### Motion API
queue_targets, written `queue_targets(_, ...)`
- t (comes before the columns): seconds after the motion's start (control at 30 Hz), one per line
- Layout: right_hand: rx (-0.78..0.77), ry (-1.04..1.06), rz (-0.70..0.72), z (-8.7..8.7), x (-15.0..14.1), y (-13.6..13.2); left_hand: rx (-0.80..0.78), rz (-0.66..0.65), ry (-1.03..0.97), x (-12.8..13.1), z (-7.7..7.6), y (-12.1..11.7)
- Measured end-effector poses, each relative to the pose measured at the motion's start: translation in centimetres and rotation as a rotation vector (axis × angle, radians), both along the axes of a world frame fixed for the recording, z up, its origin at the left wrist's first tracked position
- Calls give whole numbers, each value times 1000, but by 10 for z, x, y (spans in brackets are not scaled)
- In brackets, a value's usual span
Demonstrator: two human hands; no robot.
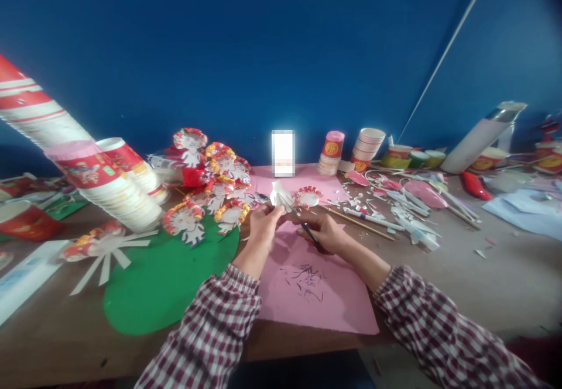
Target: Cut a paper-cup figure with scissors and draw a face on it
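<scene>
At the centre of the frame, the left hand (266,225) pinches a small white paper piece (281,195) between thumb and fingers, gripping it by its lower edge. The piece stands up from the grip, pale and plain, its upper left corner brightest and its right side greyer, with thin slanting lines down its face; whether these are folds or slits is too blurred to tell. Just to the right of centre, the right hand (327,231) has its fingers curled around dark-handled scissors (312,238), whose handle slants down to the right; how far the blades part cannot be told. Just beyond the right hand lies a round paper disc (308,196) with a curled red-and-white rim. Below both hands, at lower centre, a pink sheet (281,313) with black handwriting lies flat on the brown desk (439,278). At left of centre, paper figures (230,169) with red and yellow frilled rims crowd together, some overlapping a rounded green sheet (153,301). Farther left, a cut paper cup (99,243) spreads its white strips over that sheet's edge, near a leaning stack of red-and-white paper cups (114,184). Right of centre, white paper scraps (364,202) are strewn around a thin wooden stick (364,225), and a red object (475,186) lies farther right.
</scene>
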State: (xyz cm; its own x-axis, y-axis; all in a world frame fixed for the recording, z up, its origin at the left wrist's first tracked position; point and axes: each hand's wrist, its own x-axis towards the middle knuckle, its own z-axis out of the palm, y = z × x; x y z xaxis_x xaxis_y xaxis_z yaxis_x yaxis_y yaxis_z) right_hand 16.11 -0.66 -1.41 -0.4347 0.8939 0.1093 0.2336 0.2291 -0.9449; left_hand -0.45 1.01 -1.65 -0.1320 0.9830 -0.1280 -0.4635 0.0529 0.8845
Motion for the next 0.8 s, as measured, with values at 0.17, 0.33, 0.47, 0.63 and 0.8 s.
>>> queue_targets(0.17,-193,112,33,3,1,-3,4,17,45,0,-2,3)
queue_targets(0.33,-221,145,47,2,2,-2,39,3,88,-2,-7,6)
queue_targets(0.47,-221,153,42,2,1,-2,44,-5,116,-3,-8,5)
queue_targets(0.63,-204,150,60,4,0,-3,40,-14,118,-3,-9,6)
queue_targets(0.8,-160,118,51,3,0,-2,44,-4,146,-3,-9,6)
